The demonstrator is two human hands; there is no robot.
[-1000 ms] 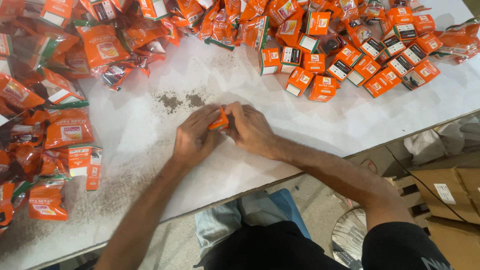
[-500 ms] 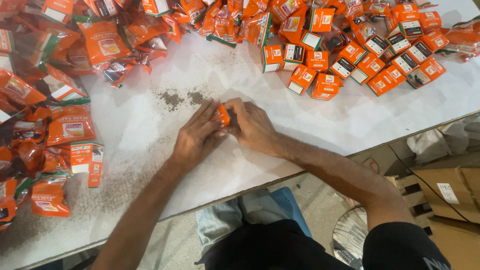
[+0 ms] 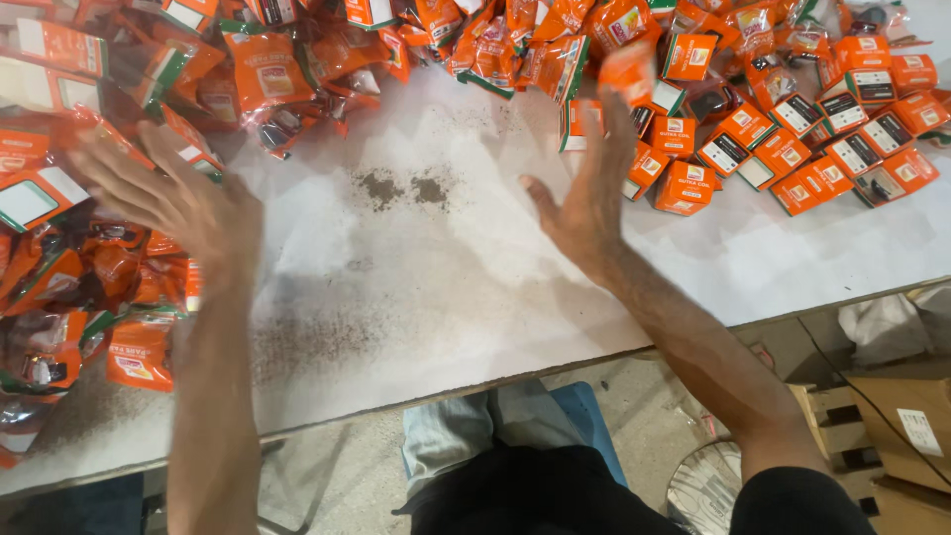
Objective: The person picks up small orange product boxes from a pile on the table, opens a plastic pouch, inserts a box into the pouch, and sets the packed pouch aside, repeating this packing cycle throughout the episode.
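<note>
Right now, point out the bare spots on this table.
Free: the white table between the left hand and right hand, down to the near edge, and right of the boxes. Crowded: orange packets left and along the back.

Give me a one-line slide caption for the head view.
Left hand spread over orange plastic packets, right hand reaching toward small orange boxes on a white table.
</note>
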